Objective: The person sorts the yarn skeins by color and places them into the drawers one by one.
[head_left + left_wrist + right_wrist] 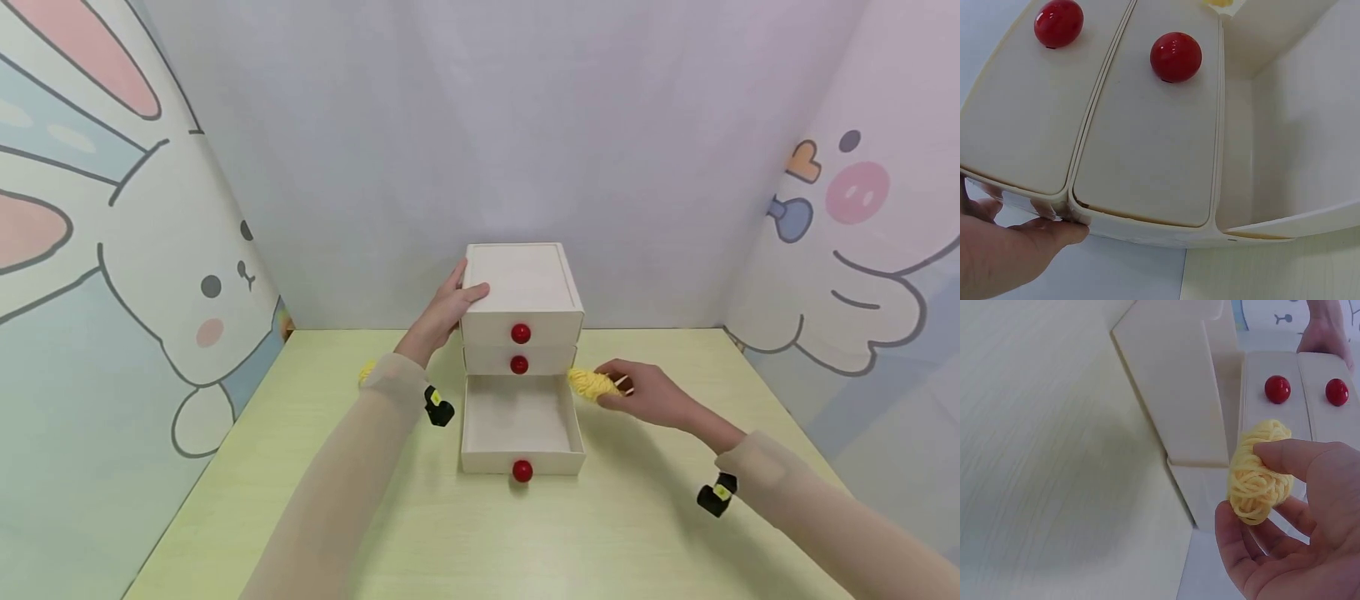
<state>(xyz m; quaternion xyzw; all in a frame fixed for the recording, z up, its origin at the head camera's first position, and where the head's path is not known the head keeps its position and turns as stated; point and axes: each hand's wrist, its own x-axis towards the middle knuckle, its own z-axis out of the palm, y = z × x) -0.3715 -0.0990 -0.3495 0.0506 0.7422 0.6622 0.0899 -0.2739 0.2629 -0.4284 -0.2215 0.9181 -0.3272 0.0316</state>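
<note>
A white drawer cabinet with round red knobs stands on the table, its bottom drawer pulled out toward me. My left hand holds the cabinet at its upper left edge, thumb over the top and fingers along the side. A small yellow yarn skein is pinched between the thumb and fingers of my right hand. That hand is just right of the open drawer, with the skein near the drawer's right rear wall. The two upper drawers are closed.
Another yellow thing shows on the pale wood table, partly hidden behind my left sleeve. A plain light curtain hangs behind the cabinet. Panels with a cartoon rabbit and a cartoon pig flank the table.
</note>
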